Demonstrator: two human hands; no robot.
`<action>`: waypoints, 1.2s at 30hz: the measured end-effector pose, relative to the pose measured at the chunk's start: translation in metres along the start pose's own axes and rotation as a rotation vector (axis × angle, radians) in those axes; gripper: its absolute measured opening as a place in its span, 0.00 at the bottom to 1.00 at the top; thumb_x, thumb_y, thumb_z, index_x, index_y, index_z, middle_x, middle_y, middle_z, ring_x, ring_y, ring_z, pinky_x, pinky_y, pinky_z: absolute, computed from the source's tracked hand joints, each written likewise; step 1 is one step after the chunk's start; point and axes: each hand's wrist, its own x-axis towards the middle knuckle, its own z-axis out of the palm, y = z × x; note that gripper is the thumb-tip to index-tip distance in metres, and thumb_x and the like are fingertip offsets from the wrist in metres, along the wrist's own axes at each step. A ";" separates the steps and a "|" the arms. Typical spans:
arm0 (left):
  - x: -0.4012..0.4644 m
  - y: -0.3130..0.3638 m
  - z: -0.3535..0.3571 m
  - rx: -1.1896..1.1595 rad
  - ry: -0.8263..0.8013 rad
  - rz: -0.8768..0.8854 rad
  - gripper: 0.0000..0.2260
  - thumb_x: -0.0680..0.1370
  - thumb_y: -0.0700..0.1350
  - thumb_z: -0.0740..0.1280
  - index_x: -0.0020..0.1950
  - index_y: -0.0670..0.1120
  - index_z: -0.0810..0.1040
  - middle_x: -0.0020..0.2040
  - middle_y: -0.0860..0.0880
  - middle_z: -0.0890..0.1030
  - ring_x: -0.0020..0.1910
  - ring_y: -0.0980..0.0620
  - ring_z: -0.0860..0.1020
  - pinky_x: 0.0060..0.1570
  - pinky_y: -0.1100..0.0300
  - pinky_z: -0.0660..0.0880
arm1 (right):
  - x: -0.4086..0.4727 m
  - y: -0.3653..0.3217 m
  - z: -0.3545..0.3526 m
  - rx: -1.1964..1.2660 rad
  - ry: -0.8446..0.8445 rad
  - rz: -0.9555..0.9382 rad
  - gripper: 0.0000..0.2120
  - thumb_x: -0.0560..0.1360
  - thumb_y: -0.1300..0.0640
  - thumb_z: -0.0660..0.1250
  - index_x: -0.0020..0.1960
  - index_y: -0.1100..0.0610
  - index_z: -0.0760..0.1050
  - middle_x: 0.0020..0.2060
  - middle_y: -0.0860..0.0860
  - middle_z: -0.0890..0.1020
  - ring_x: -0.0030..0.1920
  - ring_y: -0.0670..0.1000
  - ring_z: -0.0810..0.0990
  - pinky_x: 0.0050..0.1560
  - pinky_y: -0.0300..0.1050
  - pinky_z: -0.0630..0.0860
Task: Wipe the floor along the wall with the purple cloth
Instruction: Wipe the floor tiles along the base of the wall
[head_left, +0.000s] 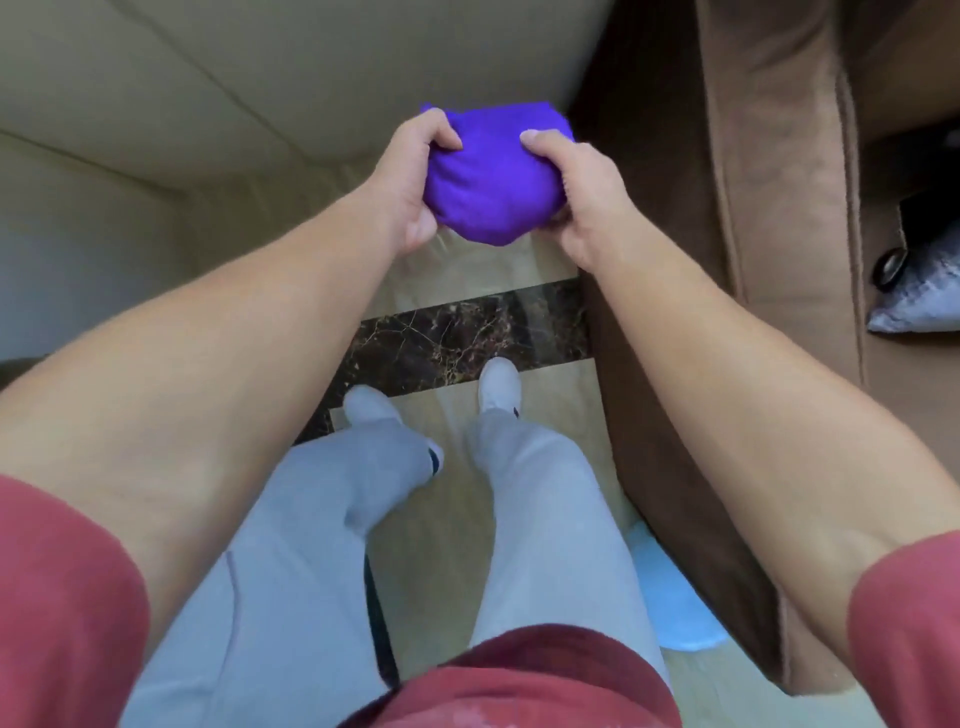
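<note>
Purple cloth (493, 176) bunched between both hands.

Narrow strip of floor (441, 545) open between beige wall (156, 104) at left and brown sofa (753, 234) at right, feet standing mid-strip, pale blue object (670, 603) against sofa base

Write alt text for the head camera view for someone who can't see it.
Both hands, left hand and right hand, grip a bunched purple cloth in the air above a beige floor with a dark marble strip. A brown sofa stands to the right.
</note>
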 end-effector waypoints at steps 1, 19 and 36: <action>0.024 -0.007 -0.004 -0.043 0.018 -0.010 0.15 0.62 0.41 0.63 0.48 0.44 0.77 0.50 0.43 0.80 0.49 0.42 0.80 0.53 0.49 0.76 | 0.022 0.007 0.003 -0.001 -0.051 0.043 0.13 0.72 0.50 0.73 0.54 0.53 0.77 0.54 0.52 0.85 0.50 0.57 0.86 0.48 0.58 0.83; 0.504 -0.186 -0.124 0.509 0.124 0.296 0.21 0.71 0.46 0.78 0.60 0.39 0.80 0.57 0.42 0.84 0.55 0.45 0.84 0.58 0.49 0.82 | 0.484 0.194 -0.029 -0.704 0.314 -0.463 0.21 0.74 0.56 0.73 0.65 0.58 0.74 0.54 0.45 0.77 0.54 0.44 0.77 0.56 0.33 0.75; 0.422 -0.214 -0.342 1.560 0.596 0.326 0.42 0.75 0.67 0.65 0.81 0.55 0.47 0.83 0.41 0.48 0.82 0.36 0.51 0.72 0.25 0.56 | 0.547 0.197 -0.054 -1.583 0.493 -0.698 0.30 0.73 0.45 0.57 0.74 0.50 0.66 0.78 0.61 0.61 0.78 0.64 0.57 0.74 0.60 0.61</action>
